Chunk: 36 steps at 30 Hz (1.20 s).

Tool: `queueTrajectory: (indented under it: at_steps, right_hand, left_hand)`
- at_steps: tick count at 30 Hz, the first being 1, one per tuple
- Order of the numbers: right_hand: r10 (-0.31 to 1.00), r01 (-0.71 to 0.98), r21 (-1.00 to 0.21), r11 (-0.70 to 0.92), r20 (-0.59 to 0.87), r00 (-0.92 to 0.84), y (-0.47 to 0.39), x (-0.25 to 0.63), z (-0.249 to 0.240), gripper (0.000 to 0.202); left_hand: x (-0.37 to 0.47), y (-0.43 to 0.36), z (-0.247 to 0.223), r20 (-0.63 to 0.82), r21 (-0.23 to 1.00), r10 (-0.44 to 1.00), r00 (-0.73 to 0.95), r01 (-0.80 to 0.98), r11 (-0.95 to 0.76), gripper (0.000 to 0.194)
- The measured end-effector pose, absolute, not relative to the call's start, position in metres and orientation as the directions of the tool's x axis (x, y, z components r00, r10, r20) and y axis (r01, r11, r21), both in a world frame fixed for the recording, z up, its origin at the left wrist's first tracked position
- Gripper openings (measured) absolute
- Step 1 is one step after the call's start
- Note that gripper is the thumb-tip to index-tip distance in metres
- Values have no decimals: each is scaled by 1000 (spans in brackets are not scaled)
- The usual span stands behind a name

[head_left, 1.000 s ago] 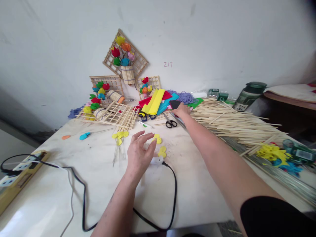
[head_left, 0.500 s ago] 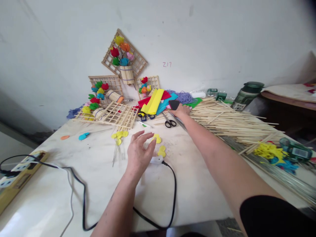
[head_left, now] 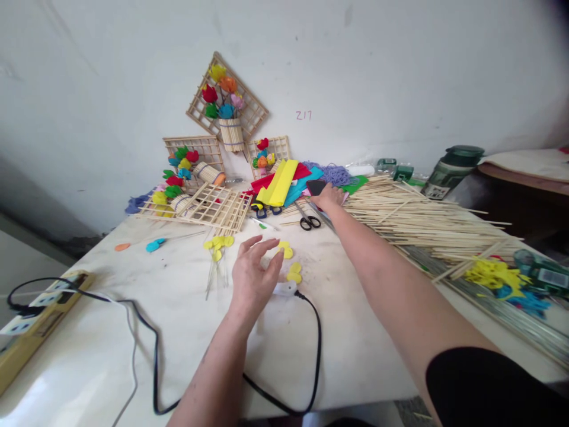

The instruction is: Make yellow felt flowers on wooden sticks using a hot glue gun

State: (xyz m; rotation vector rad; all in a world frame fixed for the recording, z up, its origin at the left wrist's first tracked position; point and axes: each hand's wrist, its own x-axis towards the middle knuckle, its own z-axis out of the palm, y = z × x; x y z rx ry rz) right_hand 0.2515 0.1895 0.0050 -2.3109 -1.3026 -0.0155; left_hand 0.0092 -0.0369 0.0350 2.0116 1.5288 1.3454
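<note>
My left hand (head_left: 258,270) hovers over the near middle of the table, thumb and fingers apart, holding nothing. Just beneath it lies a white device (head_left: 285,289) with a black cord, partly covered by the hand. Close to those fingertips are yellow petal-shaped pieces (head_left: 294,273). Stretched far forward, my right hand (head_left: 329,198) has its fingers around a dark flat piece (head_left: 316,187); its kind is unclear and part of the grip is hidden. Beside this hand are black-handled scissors (head_left: 310,222), folded yellow paper (head_left: 279,184) and blue sheets (head_left: 303,185).
Thin wooden sticks (head_left: 418,219) spread across the right. Wooden lattices with colourful flowers (head_left: 227,110) stand against the wall and lie at back left. A power strip (head_left: 44,305) sits at left, its cables crossing the table. A dark green jar (head_left: 451,172) stands at back right.
The whole view has shifted slightly, so things appear a little further right. My right hand stays at the dark piece, which looks slightly lower; my left hand keeps its pose.
</note>
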Motion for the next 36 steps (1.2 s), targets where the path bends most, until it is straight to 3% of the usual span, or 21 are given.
queueTrajectory:
  at_steps: [5,9,12,15,18,21,27,36]
  right_hand:
    - [819,820,-382,-427,221,529,182,251,9,89]
    - [843,875,-321,-362,287,454,170,242,21,71]
    - [920,947,-273,-168,301,250,155,225,34,41]
    - [986,928,-360,98,158,-42,139,206,39,23]
    - [940,837,-441,325,50,-339,125,190,35,19]
    - [861,772,-451,449,-13,-508,115,179,29,20]
    - [854,867,-184,463,-168,-492,98,163,30,23]
    - [863,886,-280,369,-251,-439,97,162,33,15]
  left_hand:
    - [6,-33,34,492,718,868,-60,592,-366,25]
    - [1,-28,33,438,802,881,-176,519,-295,33]
    - [-1,-24,31,371,856,907,-201,454,-250,34]
    - [-2,-19,27,335,879,920,-204,420,-227,32]
    - [-1,-15,22,345,876,912,-220,425,-229,29]
    - [-2,-11,19,344,869,911,-226,444,-219,29]
    - [-4,-12,20,311,845,930,-197,505,-176,30]
    - [-2,-9,16,288,821,940,-183,553,-144,30]
